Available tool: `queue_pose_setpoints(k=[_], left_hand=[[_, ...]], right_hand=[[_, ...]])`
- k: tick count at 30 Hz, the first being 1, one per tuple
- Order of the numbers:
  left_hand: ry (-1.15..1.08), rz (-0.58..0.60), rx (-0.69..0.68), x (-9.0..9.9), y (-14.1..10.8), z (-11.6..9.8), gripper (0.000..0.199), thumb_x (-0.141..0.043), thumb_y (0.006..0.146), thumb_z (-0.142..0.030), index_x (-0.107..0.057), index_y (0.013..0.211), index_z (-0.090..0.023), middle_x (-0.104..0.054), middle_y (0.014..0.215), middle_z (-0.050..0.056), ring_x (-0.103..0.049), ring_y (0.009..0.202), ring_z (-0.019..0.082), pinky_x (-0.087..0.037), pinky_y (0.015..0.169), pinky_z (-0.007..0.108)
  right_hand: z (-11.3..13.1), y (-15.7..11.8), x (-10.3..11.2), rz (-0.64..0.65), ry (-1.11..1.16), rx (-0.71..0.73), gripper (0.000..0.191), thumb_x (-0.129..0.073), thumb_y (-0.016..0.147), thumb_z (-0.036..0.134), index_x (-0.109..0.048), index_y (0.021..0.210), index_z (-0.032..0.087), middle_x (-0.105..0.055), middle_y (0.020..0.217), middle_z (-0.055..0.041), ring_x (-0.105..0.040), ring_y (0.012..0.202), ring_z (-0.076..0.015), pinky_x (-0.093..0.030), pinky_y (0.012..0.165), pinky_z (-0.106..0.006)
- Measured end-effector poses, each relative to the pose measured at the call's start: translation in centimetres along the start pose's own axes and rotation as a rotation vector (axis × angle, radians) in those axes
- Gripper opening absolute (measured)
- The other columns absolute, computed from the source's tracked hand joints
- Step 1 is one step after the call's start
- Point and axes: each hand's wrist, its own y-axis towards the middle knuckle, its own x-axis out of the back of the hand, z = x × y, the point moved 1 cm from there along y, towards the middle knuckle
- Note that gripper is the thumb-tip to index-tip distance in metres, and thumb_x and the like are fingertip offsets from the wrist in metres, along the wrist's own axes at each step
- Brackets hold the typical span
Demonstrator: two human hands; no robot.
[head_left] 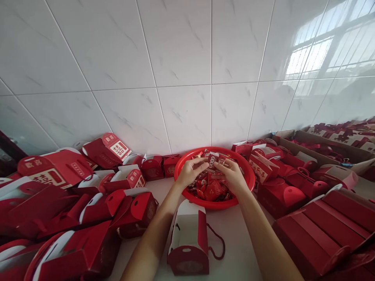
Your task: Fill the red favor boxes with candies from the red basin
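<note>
**Packet (pixel 213 159) pinched above the basin (pixel 215 205)**

Left of the basin, left boxes (pixel 72 168) crowd the counter (pixel 236 251): red card with white inner faces, curved flaps and punched slots, some tilted against their neighbours, a few printed with a red character on a pale panel. In front of the basin and slightly to its left stands the box (pixel 190 255), its top flaps raised, showing a pale, smooth inside and an arched front with a small oval cut-out. A twisted dark red cord (pixel 220 242) loops from its right side. The basin itself is round and glossy red with a broad rim, filled with sweets (pixel 213 190) in shiny, crinkled wrappers. Behind it rises a wall (pixel 187 113) of polished, grey-veined tiles. Right of the basin, more card makes up the right boxes (pixel 283 195), with a stack (pixel 331 226) of long, flat-sided red pieces nearer the front and a shallow brown carton (pixel 361 167) farther off.

The left hand (pixel 190 172), over the basin's left half, grips the packet's left edge between thumb and fingers. The packet lies between the two hands, just above the sweets. The right hand (pixel 233 177), over the basin's right half, pinches its other edge; another wrapper shows beside these fingertips, but whether it is held cannot be told.
</note>
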Motion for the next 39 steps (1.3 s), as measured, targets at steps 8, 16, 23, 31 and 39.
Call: queue_pose_setpoints(k=[8,16,23,31,39], left_hand=[[0.506,0.266,0.109,1.1,3.8,3.1,0.022,-0.062,0.077,-0.015,-0.079,0.091,-0.021,-0.078,0.096,0.004,-0.07,0.093,0.023,-0.053,0.087,0.03],[0.786,0.571,0.167,-0.1,4.9,4.7,0.013,-0.069,0.087,-0.025,-0.07,0.097,-0.016,-0.07,0.105,0.007,-0.066,0.096,0.02,-0.053,0.09,0.039],[0.909,0.566,0.267,0.7,4.3,5.2,0.011,-0.075,0.084,-0.028,-0.07,0.087,-0.019,-0.07,0.096,0.005,-0.066,0.096,0.021,-0.054,0.088,0.037],[0.76,0.345,0.318,1.3,4.2,5.5,0.025,-0.064,0.093,-0.032,-0.064,0.112,-0.016,-0.066,0.112,0.008,-0.065,0.097,0.02,-0.056,0.085,0.039],[0.305,0.156,0.208,3.2,2.9,3.0,0.06,-0.072,0.075,-0.02,-0.056,0.132,-0.016,-0.073,0.104,0.007,-0.07,0.096,0.021,-0.054,0.081,0.032]], right_hand=[[0.2,0.7,1.2,-0.291,0.111,0.06,0.025,-0.081,0.058,0.029,-0.063,0.073,0.019,-0.069,0.077,-0.001,-0.07,0.07,-0.0197,-0.061,0.055,-0.029],[0.1,0.8,1.5,-0.348,0.143,0.056,0.024,-0.078,0.056,0.027,-0.058,0.069,0.021,-0.063,0.072,0.0011,-0.066,0.075,-0.0192,-0.061,0.053,-0.028],[0.5,0.6,1.2,-0.323,0.141,0.025,0.021,-0.075,0.055,0.025,-0.06,0.069,0.021,-0.064,0.074,0.0009,-0.063,0.075,-0.0179,-0.058,0.049,-0.026],[0.2,0.7,1.6,-0.27,0.121,0.04,0.024,-0.078,0.055,0.026,-0.063,0.074,0.021,-0.065,0.077,-0.0001,-0.065,0.079,-0.02,-0.06,0.054,-0.03],[0.3,0.8,1.4,-0.278,0.145,0.012,0.025,-0.078,0.051,0.024,-0.061,0.069,0.02,-0.061,0.072,0.0014,-0.063,0.076,-0.018,-0.057,0.05,-0.026]])
